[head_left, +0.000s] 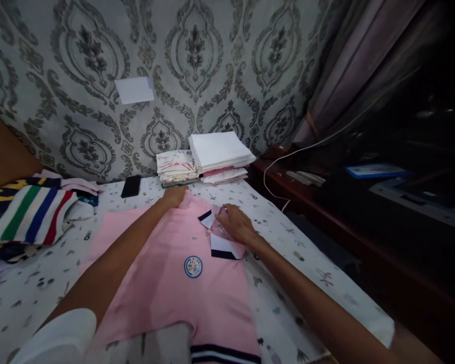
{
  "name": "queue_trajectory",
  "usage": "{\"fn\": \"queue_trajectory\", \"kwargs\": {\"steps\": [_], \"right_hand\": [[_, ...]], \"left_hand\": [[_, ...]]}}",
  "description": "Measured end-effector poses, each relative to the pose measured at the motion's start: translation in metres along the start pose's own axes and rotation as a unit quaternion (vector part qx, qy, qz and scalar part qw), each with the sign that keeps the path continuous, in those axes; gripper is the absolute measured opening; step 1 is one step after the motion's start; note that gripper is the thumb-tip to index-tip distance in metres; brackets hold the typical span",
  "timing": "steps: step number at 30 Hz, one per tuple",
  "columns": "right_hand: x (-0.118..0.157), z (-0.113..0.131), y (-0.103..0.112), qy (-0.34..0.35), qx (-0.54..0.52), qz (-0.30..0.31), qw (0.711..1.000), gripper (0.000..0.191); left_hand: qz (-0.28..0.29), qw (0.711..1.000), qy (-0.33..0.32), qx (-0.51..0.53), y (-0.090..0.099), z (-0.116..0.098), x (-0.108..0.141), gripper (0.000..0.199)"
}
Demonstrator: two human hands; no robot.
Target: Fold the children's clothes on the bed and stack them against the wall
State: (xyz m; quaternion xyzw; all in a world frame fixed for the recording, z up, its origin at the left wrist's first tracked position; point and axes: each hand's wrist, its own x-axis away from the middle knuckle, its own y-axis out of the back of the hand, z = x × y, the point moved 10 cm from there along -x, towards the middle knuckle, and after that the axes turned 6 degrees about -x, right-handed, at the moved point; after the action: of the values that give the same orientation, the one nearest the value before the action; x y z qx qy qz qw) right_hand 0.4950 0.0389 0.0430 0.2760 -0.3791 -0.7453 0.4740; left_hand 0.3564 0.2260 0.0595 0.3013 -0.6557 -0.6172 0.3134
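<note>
A pink polo shirt (167,283) lies spread on the patterned white sheet, its collar toward the right and a round badge (193,266) on its front. The white collar (223,245) has dark edges. My left hand (175,196) is closed on the shirt's far edge, close to the folded stacks. At the collar opening, my right hand (235,222) has its fingers bent on the pink fabric, with thumb and fingertips together.
Folded white cloths (222,150) and a smaller folded stack (177,166) stand by the patterned wall. A black phone (131,186) lies left of them. Folded clothes, one a striped garment (34,215), are piled at the left. A white cable (326,137) hangs at the right.
</note>
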Motion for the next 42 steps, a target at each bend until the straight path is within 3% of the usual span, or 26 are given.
{"fn": "queue_trajectory", "kwargs": {"steps": [5, 10, 13, 17, 21, 23, 25, 28, 31, 33, 36, 42], "right_hand": [[-0.016, 0.005, -0.008, 0.009, 0.005, 0.017, 1.000, 0.031], [-0.024, -0.001, -0.001, 0.005, -0.015, -0.009, 1.000, 0.021], [-0.027, -0.005, -0.002, -0.004, -0.004, -0.007, 1.000, 0.022], [-0.027, -0.009, -0.007, -0.008, 0.030, 0.016, 0.999, 0.026], [-0.021, 0.013, 0.001, 0.079, 0.082, -0.045, 0.992, 0.032], [-0.018, 0.035, -0.002, 0.151, 0.093, -0.057, 0.983, 0.029], [-0.018, 0.061, -0.014, 0.224, 0.091, -0.039, 0.969, 0.026], [-0.033, 0.092, -0.040, 0.272, 0.094, 0.014, 0.958, 0.029], [-0.076, 0.098, -0.060, 0.181, 0.119, 0.037, 0.976, 0.035], [-0.106, 0.093, -0.070, 0.090, 0.129, 0.037, 0.987, 0.038], [-0.138, 0.090, -0.081, 0.024, 0.124, 0.029, 0.992, 0.046], [-0.159, 0.088, -0.087, 0.023, 0.087, -0.017, 0.996, 0.033]], "left_hand": [[0.021, 0.999, 0.008, -0.038, -0.010, 0.003, -0.024, 0.035], [-0.054, 0.998, 0.025, -0.035, 0.008, 0.000, -0.028, 0.043], [-0.066, 0.997, 0.023, -0.015, 0.004, -0.006, -0.025, 0.042], [-0.065, 0.997, -0.008, 0.027, -0.009, -0.008, -0.008, 0.044], [-0.140, 0.980, -0.112, 0.088, -0.009, 0.002, 0.043, 0.047], [-0.168, 0.972, -0.136, 0.087, -0.010, 0.020, 0.077, 0.043], [-0.173, 0.977, -0.110, 0.064, -0.012, 0.052, 0.106, 0.039], [-0.169, 0.985, 0.027, 0.035, -0.008, 0.128, 0.138, 0.039], [-0.153, 0.962, 0.220, 0.047, -0.005, 0.213, 0.162, 0.039], [-0.128, 0.944, 0.300, 0.061, -0.008, 0.252, 0.171, 0.039], [-0.097, 0.933, 0.337, 0.076, -0.017, 0.279, 0.172, 0.039], [-0.103, 0.936, 0.329, 0.066, -0.019, 0.285, 0.167, 0.017]]}}
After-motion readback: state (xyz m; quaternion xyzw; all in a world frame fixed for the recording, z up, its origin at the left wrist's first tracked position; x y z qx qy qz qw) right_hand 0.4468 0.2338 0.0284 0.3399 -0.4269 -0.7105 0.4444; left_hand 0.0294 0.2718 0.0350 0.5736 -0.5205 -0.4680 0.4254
